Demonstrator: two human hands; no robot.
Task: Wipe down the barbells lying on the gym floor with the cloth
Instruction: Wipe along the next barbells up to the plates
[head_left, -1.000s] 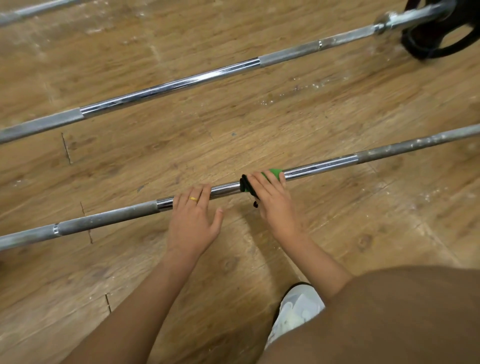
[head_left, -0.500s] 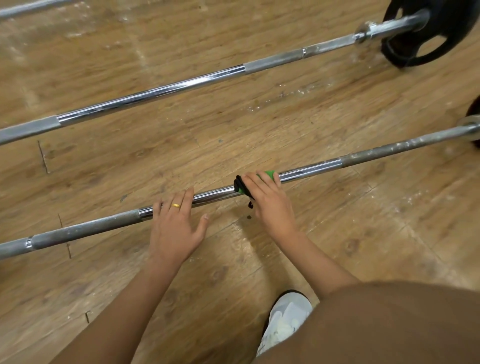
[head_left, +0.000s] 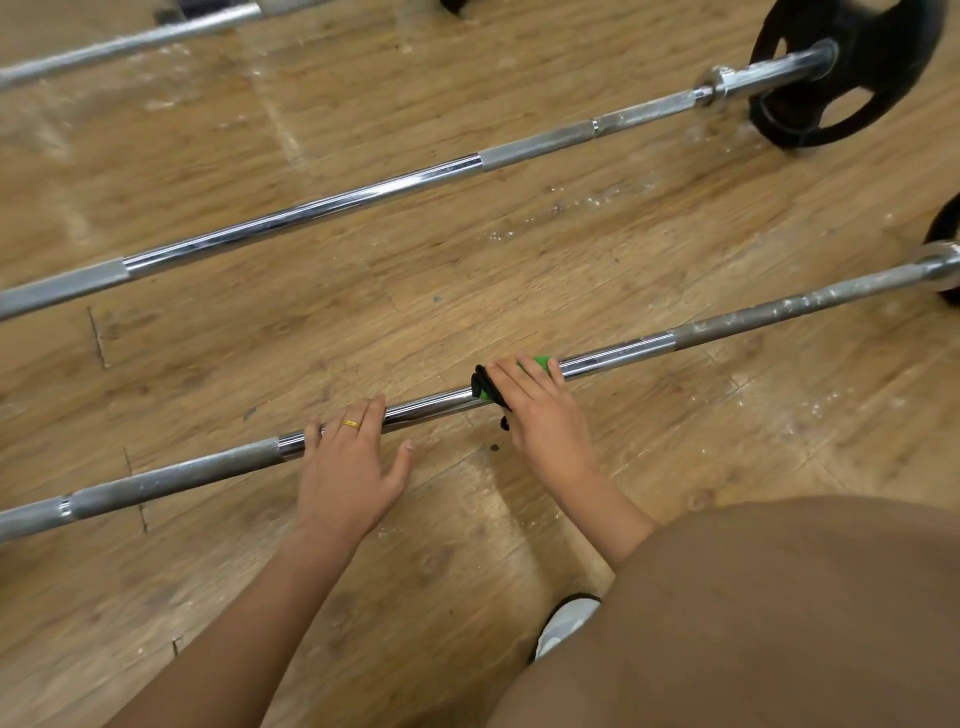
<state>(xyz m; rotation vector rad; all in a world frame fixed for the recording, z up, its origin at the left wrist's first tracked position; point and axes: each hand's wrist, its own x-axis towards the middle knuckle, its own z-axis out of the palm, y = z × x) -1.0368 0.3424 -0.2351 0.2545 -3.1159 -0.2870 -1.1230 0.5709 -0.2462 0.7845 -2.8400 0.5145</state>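
Right hand (head_left: 545, 415) grips the cloth (head_left: 540, 362) around the near barbell (head_left: 753, 319) mid-shaft; left hand (head_left: 348, 467), fingers straight, rests on it at 8 o'clock; its chalky end at 2 o'clock and the far barbell (head_left: 311, 213) are probably not yet wiped.

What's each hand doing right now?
Left hand: open, fingers resting on the nearest barbell.
Right hand: holding the cloth on that barbell.

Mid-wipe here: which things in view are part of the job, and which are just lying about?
In the job: cloth under the right hand; near barbell, with the left hand resting on it; middle barbell; far barbell.
Just there: black weight plate on the middle barbell's end; white shoe; white specks on the wooden floor.
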